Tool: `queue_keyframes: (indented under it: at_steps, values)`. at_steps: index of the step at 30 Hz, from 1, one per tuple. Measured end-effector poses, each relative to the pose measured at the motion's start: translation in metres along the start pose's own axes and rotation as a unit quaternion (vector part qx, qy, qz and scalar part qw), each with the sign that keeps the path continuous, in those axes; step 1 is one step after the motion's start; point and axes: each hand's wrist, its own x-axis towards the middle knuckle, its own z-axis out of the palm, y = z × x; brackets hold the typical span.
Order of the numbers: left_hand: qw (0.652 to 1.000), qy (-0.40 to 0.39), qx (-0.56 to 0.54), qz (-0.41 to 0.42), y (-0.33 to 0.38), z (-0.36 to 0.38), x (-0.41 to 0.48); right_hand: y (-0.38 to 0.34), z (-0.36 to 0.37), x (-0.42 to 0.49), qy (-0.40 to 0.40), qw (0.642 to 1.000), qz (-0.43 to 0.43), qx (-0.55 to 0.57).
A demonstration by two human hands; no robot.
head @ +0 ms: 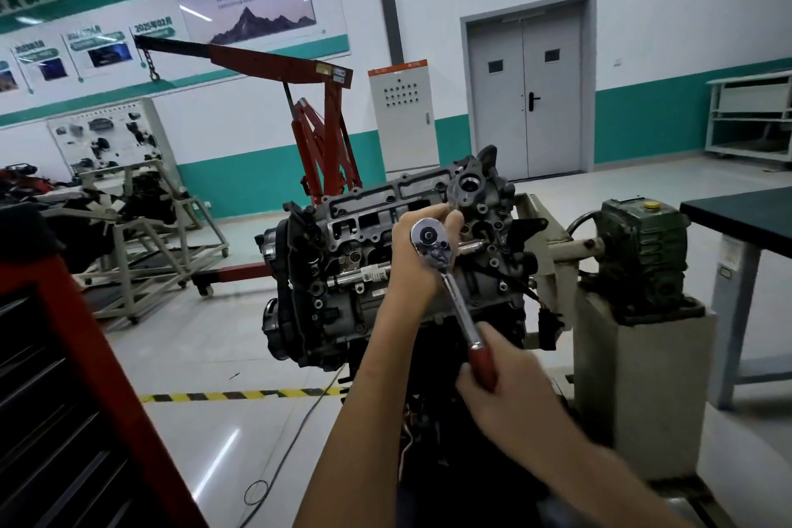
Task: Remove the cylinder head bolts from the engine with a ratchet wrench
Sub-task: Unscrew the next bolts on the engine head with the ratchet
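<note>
Lower left: red tool cabinet [55, 356], cut by frame edge. Centre: engine [343, 270] on stand, cyl. head face tilted toward camera. Behind it, upper centre-left: red shop crane [321, 133]. Right of engine: green gearbox [643, 244] on grey pedestal. L hand [411, 266], centre, fingers curled round chrome head of ratchet wrench [454, 296], at cyl. head's right end. R hand [505, 386], lower centre-right, clamped on wrench's red handle. Wrench slants down-right. Bolt under wrench head hidden.
</note>
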Motion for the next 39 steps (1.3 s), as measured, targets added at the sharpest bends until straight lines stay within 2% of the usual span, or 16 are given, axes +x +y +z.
queue_keyframes:
  at_steps: [2,4,6,8,10,13,16,18,21,24,27,29,32,35,37,39]
  values:
    - [0.999,-0.042,0.009,0.010,0.001,-0.007,0.001,0.005,-0.045,0.013,-0.062,0.992,-0.043,-0.103]
    - [0.997,-0.078,0.020,0.009,0.004,-0.007,0.005,0.004,-0.091,0.035,-0.112,0.966,-0.080,-0.219]
    - [0.996,-0.089,0.029,0.007,0.008,-0.003,0.009,0.002,-0.123,0.055,-0.114,0.931,-0.103,-0.330]
    - [0.997,-0.064,0.030,0.012,0.011,0.004,0.008,0.004,-0.129,0.058,-0.080,0.923,-0.106,-0.361]
    - [1.000,-0.021,0.010,0.013,0.010,0.009,0.005,0.010,-0.104,0.039,-0.048,0.955,-0.079,-0.280]
    - [0.999,0.026,-0.018,0.016,0.010,0.017,0.003,0.003,-0.038,0.002,0.035,0.996,-0.018,-0.080]
    - [0.998,0.060,-0.015,0.024,0.013,0.021,0.001,-0.005,0.009,-0.008,0.027,0.995,0.038,0.088]
    - [0.998,0.056,-0.020,0.028,0.012,0.019,-0.001,-0.004,0.009,-0.006,0.012,0.996,0.031,0.081]
    - [1.000,0.005,-0.001,0.019,0.010,0.007,0.002,0.003,-0.039,0.008,-0.036,0.997,-0.032,-0.055]
    - [0.998,-0.045,0.036,0.016,0.012,0.000,0.007,0.005,-0.102,0.039,-0.099,0.960,-0.092,-0.245]
    - [0.999,-0.036,0.033,0.006,0.011,0.004,0.006,0.008,-0.125,0.054,-0.087,0.930,-0.112,-0.339]
    - [1.000,-0.013,0.012,0.017,0.010,0.010,0.003,0.012,-0.107,0.042,-0.065,0.952,-0.086,-0.285]
    - [1.000,0.018,-0.015,0.005,0.010,0.019,0.004,0.010,-0.052,0.009,0.011,0.994,-0.018,-0.109]
    - [0.997,0.058,-0.054,-0.007,0.010,0.024,0.003,0.000,0.001,-0.005,0.035,0.998,0.032,0.036]
    - [0.998,0.060,-0.026,0.011,0.009,0.022,0.001,-0.003,0.016,-0.007,0.021,0.996,0.037,0.079]
    - [0.999,0.038,-0.021,0.010,0.007,0.015,0.000,0.001,0.002,-0.002,0.002,0.999,0.015,0.031]
